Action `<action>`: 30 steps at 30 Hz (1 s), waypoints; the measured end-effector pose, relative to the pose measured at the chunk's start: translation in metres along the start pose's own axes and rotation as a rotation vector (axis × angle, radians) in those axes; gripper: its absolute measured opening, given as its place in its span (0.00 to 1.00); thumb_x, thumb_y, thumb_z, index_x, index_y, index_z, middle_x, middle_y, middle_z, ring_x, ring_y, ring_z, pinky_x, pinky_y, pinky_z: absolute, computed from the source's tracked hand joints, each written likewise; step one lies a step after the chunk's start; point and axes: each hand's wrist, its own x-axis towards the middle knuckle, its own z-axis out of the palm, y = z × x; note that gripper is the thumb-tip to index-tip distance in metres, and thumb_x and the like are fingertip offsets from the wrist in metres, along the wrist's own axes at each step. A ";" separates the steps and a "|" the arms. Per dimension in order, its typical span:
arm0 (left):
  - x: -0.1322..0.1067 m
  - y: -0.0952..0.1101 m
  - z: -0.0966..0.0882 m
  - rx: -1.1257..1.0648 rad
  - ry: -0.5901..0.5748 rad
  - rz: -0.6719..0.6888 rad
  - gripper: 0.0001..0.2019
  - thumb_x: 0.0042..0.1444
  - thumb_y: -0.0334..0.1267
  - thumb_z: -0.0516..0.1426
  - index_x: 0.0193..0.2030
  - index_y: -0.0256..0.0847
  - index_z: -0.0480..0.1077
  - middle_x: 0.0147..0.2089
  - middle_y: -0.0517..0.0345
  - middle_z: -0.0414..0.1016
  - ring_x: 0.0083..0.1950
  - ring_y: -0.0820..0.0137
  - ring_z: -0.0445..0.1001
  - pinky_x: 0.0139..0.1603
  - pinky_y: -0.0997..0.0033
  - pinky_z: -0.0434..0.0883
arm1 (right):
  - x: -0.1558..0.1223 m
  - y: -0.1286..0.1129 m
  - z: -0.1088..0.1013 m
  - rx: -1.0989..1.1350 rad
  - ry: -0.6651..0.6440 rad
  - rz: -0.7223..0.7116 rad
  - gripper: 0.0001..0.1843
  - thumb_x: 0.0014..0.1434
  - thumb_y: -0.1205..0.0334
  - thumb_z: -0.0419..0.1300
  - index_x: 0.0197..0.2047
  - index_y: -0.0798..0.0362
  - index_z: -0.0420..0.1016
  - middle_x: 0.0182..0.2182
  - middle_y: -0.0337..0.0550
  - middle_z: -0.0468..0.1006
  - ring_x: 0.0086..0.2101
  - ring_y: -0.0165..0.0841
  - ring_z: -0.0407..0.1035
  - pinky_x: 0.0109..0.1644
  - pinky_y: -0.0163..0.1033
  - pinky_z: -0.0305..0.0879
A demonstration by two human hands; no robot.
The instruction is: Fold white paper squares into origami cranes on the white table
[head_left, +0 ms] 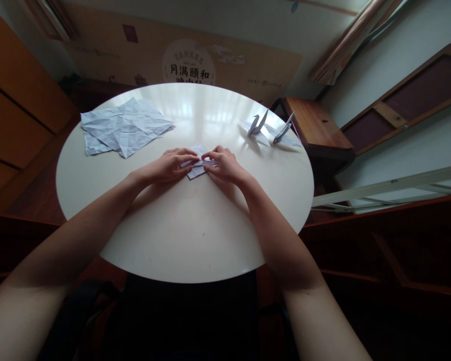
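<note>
A small piece of folded white paper (196,172) lies in the middle of the round white table (195,225). From its left side my left hand (172,164) grips it, the fingertips pressing along its upper layer. My right hand (225,164) pinches the opposite side, thumb low and index finger bent near the centre. Both hands rest close to the tabletop, their fingertips almost meeting. Parts of the paper are hidden under the fingers, so its exact fold is unclear.
Several creased paper sheets (130,125) overlap at the table's back left. Two folded paper cranes (256,130) stand at the back right. Beyond the table's right edge is a wooden desk (317,123); orange cabinets (18,95) line the left.
</note>
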 end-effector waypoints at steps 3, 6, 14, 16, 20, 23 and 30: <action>0.000 0.000 0.000 -0.003 -0.003 -0.007 0.20 0.67 0.48 0.49 0.61 0.48 0.70 0.62 0.52 0.68 0.61 0.58 0.67 0.65 0.54 0.58 | 0.000 0.000 0.000 -0.003 -0.002 -0.001 0.18 0.62 0.55 0.58 0.54 0.46 0.75 0.48 0.48 0.69 0.49 0.45 0.62 0.57 0.52 0.56; 0.000 0.000 0.000 -0.004 0.002 -0.003 0.20 0.66 0.48 0.49 0.61 0.48 0.70 0.62 0.52 0.68 0.61 0.58 0.67 0.65 0.54 0.58 | 0.000 0.000 0.000 -0.006 -0.004 -0.002 0.18 0.62 0.55 0.58 0.54 0.46 0.75 0.48 0.49 0.69 0.49 0.45 0.62 0.57 0.52 0.56; 0.001 -0.004 0.001 0.000 -0.008 0.008 0.21 0.66 0.47 0.49 0.61 0.48 0.69 0.62 0.52 0.69 0.61 0.57 0.67 0.65 0.54 0.59 | 0.001 0.001 0.000 -0.013 0.000 -0.007 0.18 0.62 0.54 0.58 0.55 0.46 0.75 0.48 0.49 0.69 0.49 0.45 0.62 0.58 0.51 0.56; 0.002 -0.005 0.002 0.000 -0.006 0.008 0.21 0.66 0.48 0.49 0.62 0.48 0.69 0.62 0.52 0.68 0.61 0.57 0.67 0.65 0.54 0.59 | 0.001 0.003 0.002 -0.017 0.002 -0.009 0.19 0.62 0.54 0.58 0.55 0.46 0.75 0.48 0.49 0.69 0.49 0.45 0.62 0.57 0.51 0.56; 0.001 -0.007 0.003 0.002 0.000 0.012 0.21 0.67 0.49 0.49 0.62 0.49 0.69 0.62 0.52 0.68 0.62 0.58 0.67 0.65 0.55 0.59 | 0.002 0.004 0.003 -0.020 0.001 -0.013 0.19 0.62 0.54 0.58 0.55 0.46 0.75 0.49 0.49 0.69 0.50 0.45 0.62 0.57 0.51 0.57; 0.001 -0.008 0.003 0.006 -0.002 0.022 0.21 0.67 0.48 0.49 0.62 0.49 0.69 0.62 0.53 0.68 0.62 0.58 0.67 0.65 0.55 0.59 | 0.002 0.004 0.002 -0.020 0.001 -0.012 0.18 0.62 0.54 0.58 0.55 0.46 0.75 0.49 0.49 0.70 0.50 0.45 0.62 0.57 0.51 0.57; 0.000 -0.009 0.004 0.015 0.008 0.036 0.20 0.67 0.47 0.49 0.62 0.48 0.69 0.62 0.51 0.69 0.61 0.59 0.68 0.64 0.56 0.60 | 0.000 0.001 0.000 -0.011 -0.005 -0.004 0.19 0.62 0.54 0.58 0.55 0.46 0.75 0.48 0.48 0.70 0.49 0.44 0.63 0.57 0.50 0.56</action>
